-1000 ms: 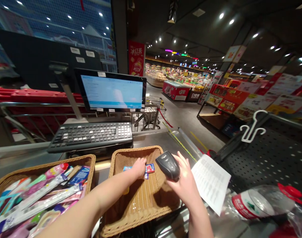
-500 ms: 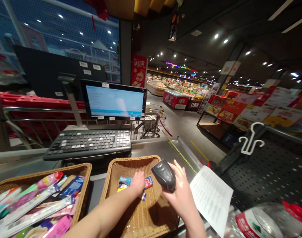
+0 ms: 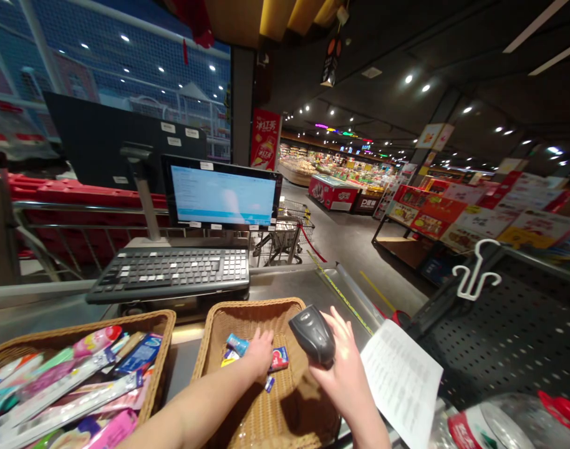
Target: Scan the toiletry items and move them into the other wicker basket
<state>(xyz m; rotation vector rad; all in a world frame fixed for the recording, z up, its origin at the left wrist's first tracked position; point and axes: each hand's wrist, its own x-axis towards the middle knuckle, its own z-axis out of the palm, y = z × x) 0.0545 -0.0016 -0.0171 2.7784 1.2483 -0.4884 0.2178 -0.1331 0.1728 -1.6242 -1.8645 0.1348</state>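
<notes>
My right hand (image 3: 343,368) is wrapped around a black barcode scanner (image 3: 313,337), held over the right side of a wicker basket (image 3: 254,424). Inside that basket, my left hand (image 3: 259,350) reaches down among a few small packages, its fingers stretched out and apart. Beside the fingers lie a blue tube-like item (image 3: 238,344) on the left and a red-and-blue packet (image 3: 279,358) on the right. A yellow packet (image 3: 229,357) is partly covered by the forearm. A little blue-and-white packet (image 3: 269,383) rests lower on the basket floor.
At left stands a second wicker basket (image 3: 166,349) full of packaged toothbrushes and tubes. Behind are a keyboard (image 3: 173,271) and a lit monitor (image 3: 224,196). To the right are a printed sheet (image 3: 401,380), plastic bottles (image 3: 491,427) and a white hanger (image 3: 474,274) on a black perforated panel.
My left fingers have lifted and spread slightly, showing more of the red-and-blue packet. The blue item has turned a little. The scanner stays in my right hand, and the view has tilted slightly.
</notes>
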